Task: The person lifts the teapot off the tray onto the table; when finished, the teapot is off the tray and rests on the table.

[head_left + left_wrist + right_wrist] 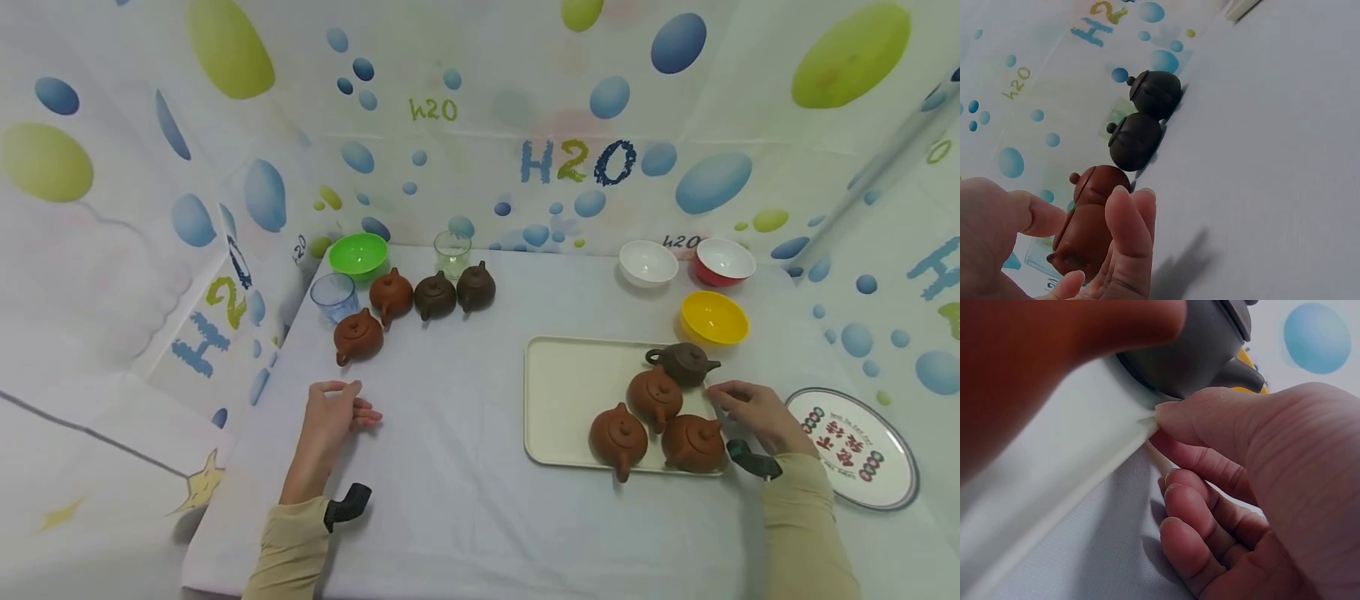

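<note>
My right hand (757, 410) pinches the right rim of a cream tray (570, 400). In the right wrist view the thumb (1210, 419) lies on top of the rim and the index finger is beneath it. On the tray stand a dark brown teapot (686, 364) and three reddish-brown teapots, one at the front left (618, 437), one at the front right (692, 443) and one behind them (654, 396). My left hand (333, 414) holds nothing, fingers loosely bent. It hovers in front of a reddish-brown teapot (358, 336), apart from it.
Back left stand another reddish-brown teapot (391, 293), two dark teapots (435, 296), a green bowl (359, 256), a blue glass (334, 293) and a clear glass (452, 252). White (648, 264), red (723, 262) and yellow (714, 318) bowls stand back right. An oval plate (855, 450) lies far right.
</note>
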`<state>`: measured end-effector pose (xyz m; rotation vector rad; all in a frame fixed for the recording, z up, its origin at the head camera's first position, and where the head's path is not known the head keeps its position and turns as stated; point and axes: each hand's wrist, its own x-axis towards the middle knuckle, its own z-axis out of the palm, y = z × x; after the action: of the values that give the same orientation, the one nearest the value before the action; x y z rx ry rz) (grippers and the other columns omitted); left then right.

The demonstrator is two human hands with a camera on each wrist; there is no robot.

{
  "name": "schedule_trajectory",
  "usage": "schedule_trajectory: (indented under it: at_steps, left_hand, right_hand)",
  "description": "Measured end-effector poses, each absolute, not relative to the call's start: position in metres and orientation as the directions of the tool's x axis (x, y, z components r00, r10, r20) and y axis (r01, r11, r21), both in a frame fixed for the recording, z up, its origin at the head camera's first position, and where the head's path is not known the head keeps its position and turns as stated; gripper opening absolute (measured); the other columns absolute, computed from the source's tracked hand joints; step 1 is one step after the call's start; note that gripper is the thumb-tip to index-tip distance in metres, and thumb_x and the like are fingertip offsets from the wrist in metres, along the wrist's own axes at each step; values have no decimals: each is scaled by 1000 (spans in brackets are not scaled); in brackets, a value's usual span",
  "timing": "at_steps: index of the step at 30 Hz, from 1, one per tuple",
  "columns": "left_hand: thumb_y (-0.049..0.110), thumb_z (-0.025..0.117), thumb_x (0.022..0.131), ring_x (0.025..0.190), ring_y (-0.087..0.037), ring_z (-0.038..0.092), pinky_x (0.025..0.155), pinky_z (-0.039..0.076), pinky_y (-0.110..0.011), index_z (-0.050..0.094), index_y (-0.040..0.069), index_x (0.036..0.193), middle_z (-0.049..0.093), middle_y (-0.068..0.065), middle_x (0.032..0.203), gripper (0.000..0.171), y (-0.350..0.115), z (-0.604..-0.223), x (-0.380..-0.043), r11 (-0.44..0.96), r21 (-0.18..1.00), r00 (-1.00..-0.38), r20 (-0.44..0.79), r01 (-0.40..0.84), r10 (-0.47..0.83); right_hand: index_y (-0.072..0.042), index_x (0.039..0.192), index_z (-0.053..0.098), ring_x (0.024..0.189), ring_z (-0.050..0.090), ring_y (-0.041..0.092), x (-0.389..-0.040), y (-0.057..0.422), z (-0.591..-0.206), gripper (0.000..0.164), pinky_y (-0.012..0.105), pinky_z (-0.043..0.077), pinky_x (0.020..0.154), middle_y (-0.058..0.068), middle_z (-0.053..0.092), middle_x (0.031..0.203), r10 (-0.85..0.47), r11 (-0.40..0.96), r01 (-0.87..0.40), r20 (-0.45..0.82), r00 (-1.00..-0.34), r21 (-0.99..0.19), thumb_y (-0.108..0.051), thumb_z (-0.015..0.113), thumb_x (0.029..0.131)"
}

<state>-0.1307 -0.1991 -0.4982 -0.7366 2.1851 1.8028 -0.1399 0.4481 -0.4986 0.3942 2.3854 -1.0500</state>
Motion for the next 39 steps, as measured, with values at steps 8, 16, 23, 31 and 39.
schedule_trajectory:
  at_steps: [8,16,23,31,39]
  left_hand:
    - [30,47,115,75,-14,79,73,61,-21,30,3,145,74,-12,101,44,-175,-496,-124,120,861,-866,-473,-493,-165]
    - [23,54,112,71,-20,78,79,62,-30,45,4,131,74,-15,94,28,-112,-502,-100,182,902,-914,-404,-393,30]
    - [20,58,110,65,-23,77,78,64,-36,49,3,125,74,-17,88,25,-69,-503,-89,215,927,-927,-341,-305,153]
    - [18,60,107,65,-25,78,68,61,-27,51,0,125,75,-17,93,27,-12,-504,-68,199,949,-868,-305,-244,392]
    - [21,65,106,80,-32,83,81,58,-22,53,8,132,76,-7,112,32,51,-509,-42,139,952,-775,-303,-273,554]
  right_hand:
    - [3,154,47,123,51,41,-143,446,-496,76,46,48,100,32,51,149,68,659,449,-547,-835,-603,-58,52,109]
    - [5,153,47,123,49,40,-141,445,-496,75,43,48,99,32,50,149,59,652,446,-546,-836,-613,-56,53,109]
    - [5,153,47,125,50,42,-141,445,-497,77,46,48,101,34,49,152,65,661,442,-541,-839,-606,-58,53,108]
    - [7,152,48,123,52,39,-141,446,-498,73,43,49,99,34,50,150,63,663,427,-522,-851,-615,-53,53,110]
    - [6,151,49,120,52,37,-141,446,-499,70,38,48,93,32,53,146,72,669,424,-515,-854,-610,-51,53,111]
